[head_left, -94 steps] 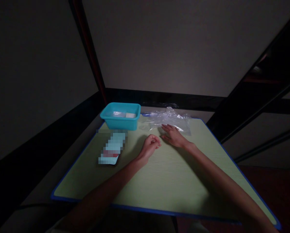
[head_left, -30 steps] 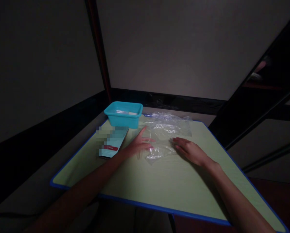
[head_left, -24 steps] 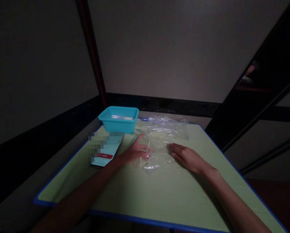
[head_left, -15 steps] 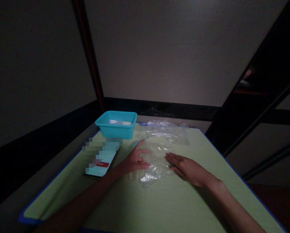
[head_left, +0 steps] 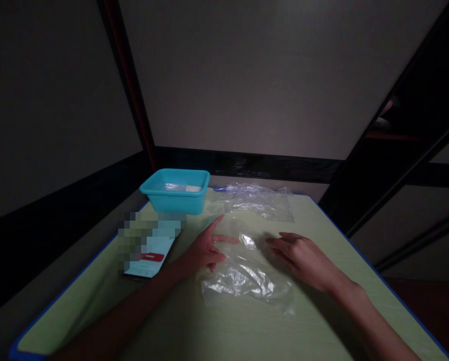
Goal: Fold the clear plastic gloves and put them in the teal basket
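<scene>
A clear plastic bag, thin and crinkled, lies spread on the pale green table in front of me. At its left side my left hand rests with fingers spread, some of them touching the film. My right hand is at the bag's right side, palm down and fingers stretched toward it; whether the fingertips touch the film I cannot tell. Neither hand grips anything. Behind the near bag lies more clear plastic, wrinkled, near the table's far edge.
A turquoise plastic basin with something white inside stands at the far left. A phone with a lit screen, partly blurred out, lies left of my left hand. Blue edging rims the table, and a wall panel rises behind it.
The near plastic bag has spread wider toward me and to the right. My right hand has moved slightly right, its fingers a little more apart. My left hand stays on the bag's left side.
</scene>
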A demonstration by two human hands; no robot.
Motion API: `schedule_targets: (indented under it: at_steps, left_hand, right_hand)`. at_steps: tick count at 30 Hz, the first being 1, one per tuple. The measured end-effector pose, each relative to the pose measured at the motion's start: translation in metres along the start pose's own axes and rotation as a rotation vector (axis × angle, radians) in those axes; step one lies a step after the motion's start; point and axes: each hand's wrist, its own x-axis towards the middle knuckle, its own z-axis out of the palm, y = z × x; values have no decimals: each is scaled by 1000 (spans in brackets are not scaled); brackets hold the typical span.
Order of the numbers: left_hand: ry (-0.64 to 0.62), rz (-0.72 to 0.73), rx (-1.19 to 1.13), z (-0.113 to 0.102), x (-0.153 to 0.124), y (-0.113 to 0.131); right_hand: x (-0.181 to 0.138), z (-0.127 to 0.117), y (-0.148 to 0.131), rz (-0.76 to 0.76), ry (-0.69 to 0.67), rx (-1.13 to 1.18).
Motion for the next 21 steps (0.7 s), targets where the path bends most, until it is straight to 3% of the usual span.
schedule_targets:
  at_steps: [7,12,21]
  left_hand:
    - [-57,-42,-67,-4,-2,5]
    - [-94,-50,-122,-9,-1,-2]
    - [-157,-18,-169,-16,2,-4]
  right_hand:
    - [-1,13,13,313,151,190]
    - [3,23,15,343,162,443]
    - [12,30,11,366,1,1067]
